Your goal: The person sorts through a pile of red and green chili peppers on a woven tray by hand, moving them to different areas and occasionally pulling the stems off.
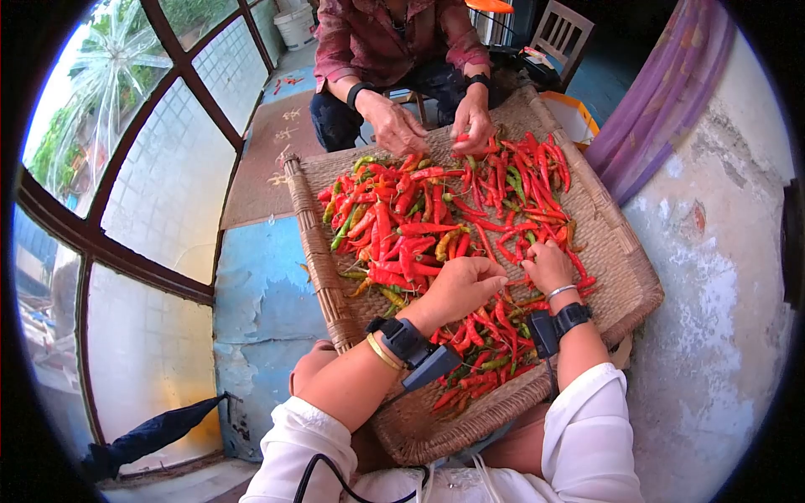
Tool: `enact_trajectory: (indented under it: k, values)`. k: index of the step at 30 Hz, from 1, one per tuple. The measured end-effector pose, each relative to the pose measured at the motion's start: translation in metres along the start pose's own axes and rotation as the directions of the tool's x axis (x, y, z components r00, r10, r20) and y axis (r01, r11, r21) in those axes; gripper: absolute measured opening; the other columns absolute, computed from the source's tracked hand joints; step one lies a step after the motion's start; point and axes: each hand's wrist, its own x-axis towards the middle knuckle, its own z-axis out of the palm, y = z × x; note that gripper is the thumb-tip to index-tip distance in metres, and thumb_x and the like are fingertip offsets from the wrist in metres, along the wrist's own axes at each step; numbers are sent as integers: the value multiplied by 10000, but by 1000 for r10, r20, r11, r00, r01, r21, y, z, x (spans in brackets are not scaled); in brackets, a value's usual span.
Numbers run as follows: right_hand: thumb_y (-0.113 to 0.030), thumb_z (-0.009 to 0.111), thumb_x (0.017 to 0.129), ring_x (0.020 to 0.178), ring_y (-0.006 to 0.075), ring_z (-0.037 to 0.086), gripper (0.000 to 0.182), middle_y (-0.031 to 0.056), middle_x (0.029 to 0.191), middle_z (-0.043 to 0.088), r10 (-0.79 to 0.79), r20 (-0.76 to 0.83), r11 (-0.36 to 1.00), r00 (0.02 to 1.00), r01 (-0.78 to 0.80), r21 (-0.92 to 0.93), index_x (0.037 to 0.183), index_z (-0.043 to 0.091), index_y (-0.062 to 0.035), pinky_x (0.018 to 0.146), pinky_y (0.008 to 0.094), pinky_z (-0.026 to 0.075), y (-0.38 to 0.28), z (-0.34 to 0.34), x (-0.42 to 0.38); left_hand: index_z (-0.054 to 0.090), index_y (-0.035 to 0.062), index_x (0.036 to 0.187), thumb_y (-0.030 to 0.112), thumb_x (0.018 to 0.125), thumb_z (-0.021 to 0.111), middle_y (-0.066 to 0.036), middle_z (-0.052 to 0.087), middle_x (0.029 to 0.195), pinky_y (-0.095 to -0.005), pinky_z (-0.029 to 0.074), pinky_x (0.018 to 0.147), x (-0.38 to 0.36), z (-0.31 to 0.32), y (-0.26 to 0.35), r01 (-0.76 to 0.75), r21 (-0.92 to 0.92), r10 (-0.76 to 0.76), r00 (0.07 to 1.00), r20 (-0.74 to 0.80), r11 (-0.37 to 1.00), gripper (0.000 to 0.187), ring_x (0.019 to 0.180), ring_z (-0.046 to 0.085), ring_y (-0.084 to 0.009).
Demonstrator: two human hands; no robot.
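Observation:
A large heap of red chili peppers, with some green and yellowish ones mixed in, lies in a shallow woven tray. Over the middle of it is my left hand, its fingers bent and thumb drawn close; what they grip, if anything, is hidden. My right hand is to the right, fingertips pinched low among the peppers, and I cannot make out what is in them. Nearer to me, below both hands, sits a smaller pile of red peppers.
Across the tray sits another person, whose two hands touch the far peppers. A window frame and a folded dark umbrella are at left. On the right are a worn wall, a purple curtain and a wooden chair.

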Motion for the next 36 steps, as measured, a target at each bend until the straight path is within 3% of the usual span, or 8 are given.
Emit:
enact_trajectory:
  k: [4,14,16,19,21,25,33,36]
  values:
    - [-205,689,676,814,314,567,174,130,839,559,-162,-138,986,977,154,-63,780,604,-93,692,428,458,8,15,4,599,23,952,173,852,577,25,575,740,-211,438,526,7,5,-6,33,-194,-29,999,23,981,182,587,503,-48]
    - [-134,589,676,912,307,572,354,133,954,615,91,65,994,994,-94,48,1028,552,-130,786,440,417,-2,8,9,584,31,926,171,863,556,38,543,703,-192,420,497,14,10,-10,34,-211,-33,999,8,977,156,560,488,-31]
    - [-142,587,677,890,318,578,334,143,933,621,152,61,947,986,-163,277,1010,576,-120,755,418,445,-3,1,10,586,31,931,169,862,558,38,549,707,-193,420,496,14,10,-12,12,-200,-13,1000,-1,980,157,557,487,-29]
    - [-114,586,677,749,247,605,303,122,815,630,101,35,889,994,-106,445,978,598,-76,661,343,474,-4,-9,6,577,6,951,153,824,597,-20,586,746,-247,446,549,14,9,-15,-52,-53,48,997,-67,997,195,605,538,-98]
    - [-62,576,690,615,126,557,274,56,711,606,26,44,812,999,-46,581,960,599,-22,580,260,451,-13,-22,-2,566,-12,972,123,762,636,-111,592,821,-314,459,643,16,8,-20,-247,323,312,936,-166,913,259,713,575,-210]
    - [-22,527,756,625,28,482,192,-29,700,538,-86,190,586,978,-104,804,935,586,15,539,181,393,-39,-55,-28,561,1,998,98,706,653,-156,554,867,-359,452,722,14,7,-17,-297,420,388,910,-147,857,321,810,561,-294]
    - [-61,523,786,615,51,504,179,-14,724,541,-99,236,411,967,-176,894,947,573,-3,556,194,427,-45,-65,-51,551,6,992,91,680,667,-155,550,933,-379,474,688,3,14,-2,-237,339,291,949,-119,911,343,825,569,-314]
    - [-77,523,791,589,58,509,174,-11,716,543,-141,269,484,953,-170,858,941,579,-8,550,200,430,-47,-71,-53,551,18,976,97,692,657,-141,550,972,-397,483,689,-3,16,4,-303,532,455,872,-179,790,314,843,568,-320]
